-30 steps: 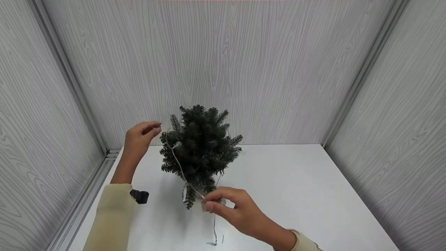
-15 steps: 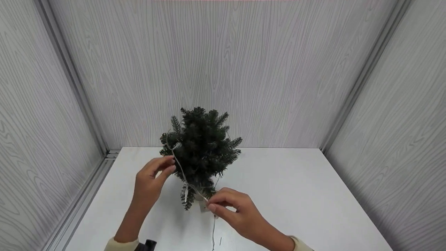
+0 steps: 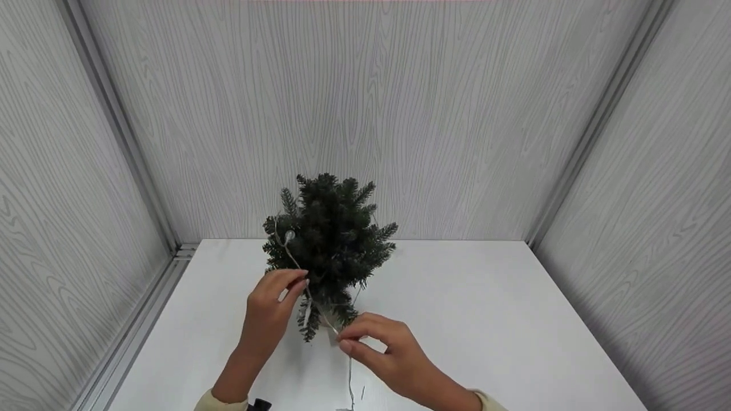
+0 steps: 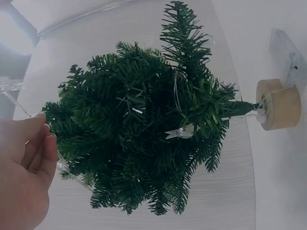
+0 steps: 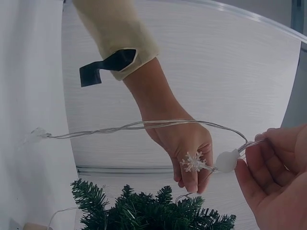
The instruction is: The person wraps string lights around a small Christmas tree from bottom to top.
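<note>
Bushy dark-green artificial tree, upright on round pale-wood base. Thin clear-wire light string, partly on tree, pinched thumb-to-finger in left hand and right hand.

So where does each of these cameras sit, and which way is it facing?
Head: worn on the head, looking forward and down at the small tree; the left hand, right hand and sleeve cuffs show.
Left wrist: on that wrist, facing the tree, sideways in the picture, with its wooden base; part of the left hand shows.
Right wrist: on that wrist, looking across the light string; part of the right hand and the left hand show.
Shared by head and right wrist: both hands, tree, string.
</note>
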